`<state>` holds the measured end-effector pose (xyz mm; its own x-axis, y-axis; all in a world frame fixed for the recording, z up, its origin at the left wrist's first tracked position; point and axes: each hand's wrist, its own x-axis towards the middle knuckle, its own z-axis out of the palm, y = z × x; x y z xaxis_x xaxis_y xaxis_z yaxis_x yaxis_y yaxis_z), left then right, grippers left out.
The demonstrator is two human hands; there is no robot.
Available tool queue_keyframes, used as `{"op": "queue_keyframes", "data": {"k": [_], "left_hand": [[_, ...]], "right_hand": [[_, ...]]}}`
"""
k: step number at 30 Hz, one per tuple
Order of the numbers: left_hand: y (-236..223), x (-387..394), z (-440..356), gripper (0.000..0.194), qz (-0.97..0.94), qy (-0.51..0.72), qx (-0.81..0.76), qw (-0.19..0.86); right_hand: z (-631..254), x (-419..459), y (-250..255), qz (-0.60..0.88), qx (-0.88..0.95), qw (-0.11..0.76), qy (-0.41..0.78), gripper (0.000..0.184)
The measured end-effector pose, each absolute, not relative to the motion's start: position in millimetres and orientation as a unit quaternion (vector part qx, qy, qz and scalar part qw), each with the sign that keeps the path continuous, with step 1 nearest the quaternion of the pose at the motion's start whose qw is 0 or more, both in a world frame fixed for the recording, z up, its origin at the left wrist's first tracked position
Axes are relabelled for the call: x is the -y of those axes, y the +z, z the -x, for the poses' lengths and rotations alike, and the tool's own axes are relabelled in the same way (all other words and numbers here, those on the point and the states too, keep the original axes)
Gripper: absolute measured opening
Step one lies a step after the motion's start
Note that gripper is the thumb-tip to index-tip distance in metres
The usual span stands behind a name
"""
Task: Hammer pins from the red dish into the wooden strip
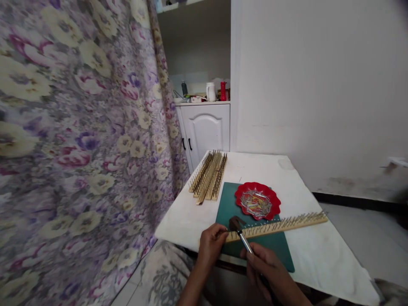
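Observation:
A wooden strip (261,229) studded with rows of nails lies across the green mat (231,204). At its left end, the fingers of my left hand (211,244) are pinched together just over the wood; what sits between them is too small to make out. My right hand (266,267) grips a hammer (245,241) by its handle. The dark hammer head is over the strip, right beside my left fingertips. Behind the strip stands a red scalloped dish (276,207) with many loose nails (255,204) in it.
Several nail-studded strips (208,176) lie side by side at the table's far left. A white cloth (264,165) covers the table, with a couple of loose nails on it. Floral curtain (95,127) hangs at left; a white cabinet (207,127) and wall stand behind.

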<state>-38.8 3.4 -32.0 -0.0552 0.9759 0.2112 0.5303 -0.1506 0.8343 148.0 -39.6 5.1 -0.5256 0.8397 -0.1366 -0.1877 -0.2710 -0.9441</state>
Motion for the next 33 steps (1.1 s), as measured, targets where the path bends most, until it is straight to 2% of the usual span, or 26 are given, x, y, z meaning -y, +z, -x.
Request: {"op": "queue_keyframes", "data": {"k": [5,12,21,33], "left_hand": [[-24,2,49,0.013,-0.694,0.371,-0.579,0.211],[-25,6,60,0.02,-0.743,0.287,-0.585,0.152],[-25,-12,47,0.02,-0.762,0.272,-0.57,0.143],[-13,-12,46,0.03,-0.771,0.208,-0.59,0.12]], "right_hand": [[-177,56,-2,0.361,0.47,0.356,0.723,0.041],[-204,74,-40,0.372,0.471,0.359,0.715,0.044],[-214,68,-57,0.355,0.482,0.372,0.709,0.049],[-222,70,-66,0.371,0.477,0.394,0.693,0.052]]}}
